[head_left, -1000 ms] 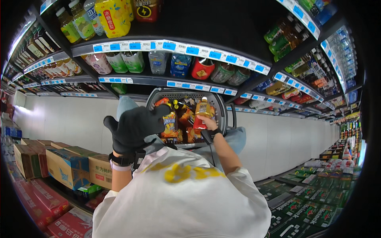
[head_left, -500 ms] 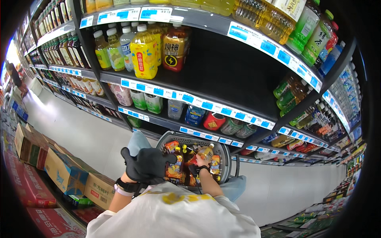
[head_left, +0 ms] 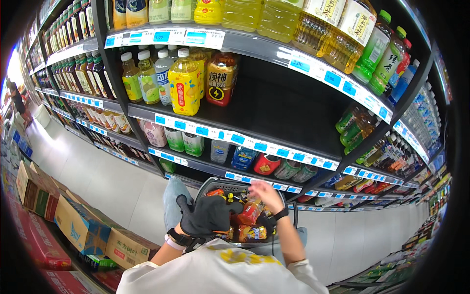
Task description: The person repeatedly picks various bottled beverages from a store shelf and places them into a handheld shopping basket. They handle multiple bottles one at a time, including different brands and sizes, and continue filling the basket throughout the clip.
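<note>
A grey shopping basket stands between my knees, packed with bottles of dark drink with orange and red labels. My left hand, in a black glove, is over its left side with the thumb spread from the fingers. The fingertips come close to a tilted bottle with a red label and golden top; whether they touch it I cannot tell. My right hand, bare with a black wristband, is raised over the basket's right side, slightly blurred, its fingers apart and holding nothing visible. The glove hides part of the basket's contents.
Ahead rises a drinks shelf with a yellow bottle and a dark red-brown bottle on its middle level. Opened cardboard boxes line the left. Pale floor runs to the right. A person is far left.
My right hand has let go of the red-labelled bottle and risen up and to the right. My gloved left hand has moved right and down, over the basket.
</note>
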Demonstrator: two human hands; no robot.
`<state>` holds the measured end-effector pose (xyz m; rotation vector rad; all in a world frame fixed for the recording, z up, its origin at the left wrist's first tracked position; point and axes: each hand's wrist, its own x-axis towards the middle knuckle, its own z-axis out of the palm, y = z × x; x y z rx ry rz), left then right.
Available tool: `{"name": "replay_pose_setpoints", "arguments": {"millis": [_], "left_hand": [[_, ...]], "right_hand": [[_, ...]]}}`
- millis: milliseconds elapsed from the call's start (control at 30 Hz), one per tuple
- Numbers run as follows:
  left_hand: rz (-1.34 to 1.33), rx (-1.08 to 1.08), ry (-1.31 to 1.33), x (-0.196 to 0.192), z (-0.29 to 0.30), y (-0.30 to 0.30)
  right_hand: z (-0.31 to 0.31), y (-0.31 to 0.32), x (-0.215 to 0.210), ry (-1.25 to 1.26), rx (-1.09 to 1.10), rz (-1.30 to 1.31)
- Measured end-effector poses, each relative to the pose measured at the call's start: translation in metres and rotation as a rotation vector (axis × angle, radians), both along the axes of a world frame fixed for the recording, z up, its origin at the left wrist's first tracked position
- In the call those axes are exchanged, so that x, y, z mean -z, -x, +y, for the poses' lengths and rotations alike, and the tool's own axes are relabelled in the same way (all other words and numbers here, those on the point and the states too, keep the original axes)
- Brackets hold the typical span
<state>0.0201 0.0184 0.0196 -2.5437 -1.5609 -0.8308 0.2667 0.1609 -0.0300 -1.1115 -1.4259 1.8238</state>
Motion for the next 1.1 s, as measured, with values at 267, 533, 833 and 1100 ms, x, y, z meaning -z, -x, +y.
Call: {"name": "replay_pose_setpoints", "arguments": {"millis": [267, 533, 833, 1100], "left_hand": [[-0.909, 0.102, 0.116, -0.001, -0.024, 0.02], [-0.715, 0.221, 0.164, -0.041, -0.066, 0.057], [-0.561, 0.039, 0.106, -0.067, -0.076, 0.084], [-0.136, -0.178, 0.541, -0.097, -0.053, 0.064]], "right_hand": [[0.086, 0.114, -0.259, -0.68, -0.215, 0.004], [0.208, 0.201, -0.276, -1.111, 0.027, -0.562], [0.237, 0.23, -0.245, -1.007, 0.066, -0.166], [0.181, 0.196, -0.24, -1.121, 0.26, -0.251]]}}
